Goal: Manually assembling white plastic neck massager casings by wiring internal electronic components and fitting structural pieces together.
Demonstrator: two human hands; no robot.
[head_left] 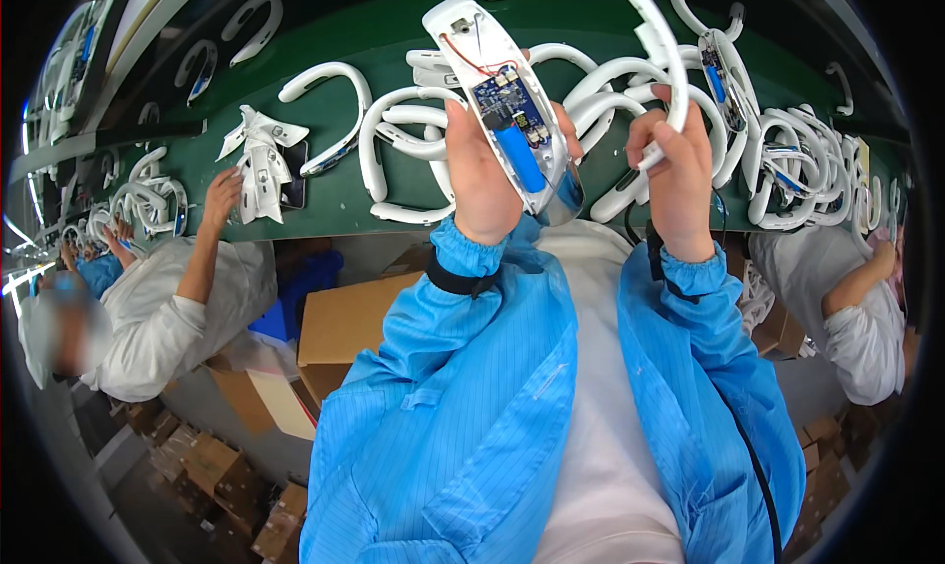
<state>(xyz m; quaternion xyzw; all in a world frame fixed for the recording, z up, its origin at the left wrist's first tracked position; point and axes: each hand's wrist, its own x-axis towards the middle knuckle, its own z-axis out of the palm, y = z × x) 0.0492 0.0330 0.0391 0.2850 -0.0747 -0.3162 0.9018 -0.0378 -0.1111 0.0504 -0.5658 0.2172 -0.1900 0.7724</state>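
Note:
My left hand [482, 180] is wrapped round a long white plastic housing [458, 23], tilted, its inner side facing up. Inside it a blue circuit board [507, 96], thin red wires and a blue cylindrical battery [520, 158] show. A shiny, clear-looking edge sticks out at the housing's lower end. Between the thumb and fingers of my right hand [679, 170] is the lower end of a curved white plastic strip [661, 47] with a notched edge. The strip rises past the top of the picture, apart from the housing. Behind both hands lie several white curved pieces [379, 136].
A green work table [325, 205] carries more curved white parts [802, 170] heaped at right and a pile of white shells [264, 160] at left. Co-workers in white [197, 288] sit on both sides. Cardboard boxes [354, 318] and a blue bin [300, 293] stand below the table edge.

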